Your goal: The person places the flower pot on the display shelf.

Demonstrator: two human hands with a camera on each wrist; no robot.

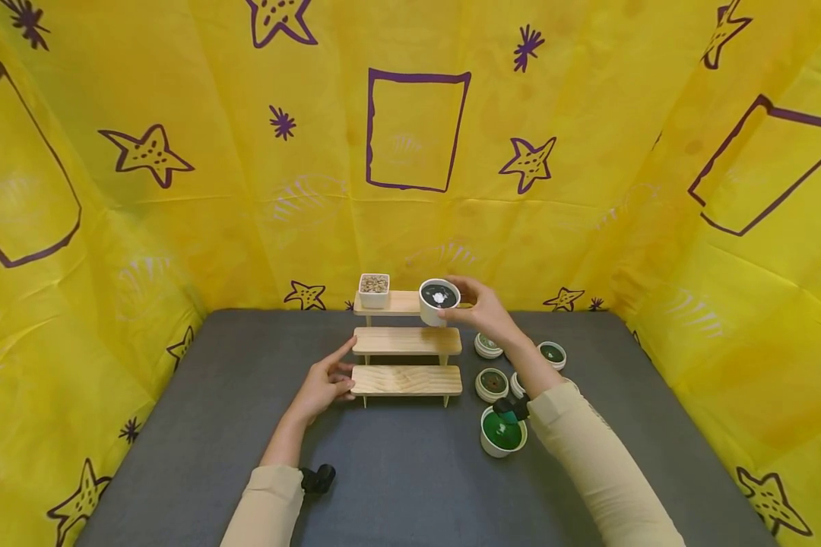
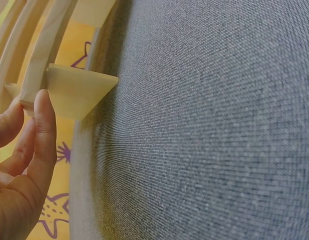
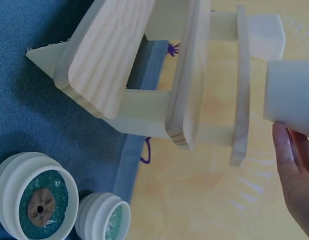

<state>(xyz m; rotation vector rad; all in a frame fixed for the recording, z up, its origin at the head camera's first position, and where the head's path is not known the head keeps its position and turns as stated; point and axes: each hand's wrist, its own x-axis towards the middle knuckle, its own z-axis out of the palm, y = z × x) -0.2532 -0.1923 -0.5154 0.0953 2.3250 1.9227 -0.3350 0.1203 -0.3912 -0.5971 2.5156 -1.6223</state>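
A three-step wooden stand (image 1: pixel 407 380) stands on the table. My left hand (image 1: pixel 320 389) is at its left side, thumb and fingers pinching the end of a step; the left wrist view shows the fingertips (image 2: pixel 43 102) against the board. On the top step's left end sits a square white bowl (image 1: pixel 374 290) filled with small tan pieces. My right hand (image 1: pixel 482 308) grips a round white cup (image 1: pixel 440 302) by its right side, over the right end of the top step. Dark filling with a white bit in the middle shows inside it. The right wrist view has this cup (image 3: pixel 290 95) apart from the board.
Right of the stand are several white cups with green fillings, among them a larger cup (image 1: pixel 502 433) in front, a cup with a brown ring (image 1: pixel 492 384) and one farther right (image 1: pixel 552 354). The right forearm partly covers this group. Yellow printed cloth (image 1: pixel 417 228) encloses the grey table (image 1: pixel 397 479).
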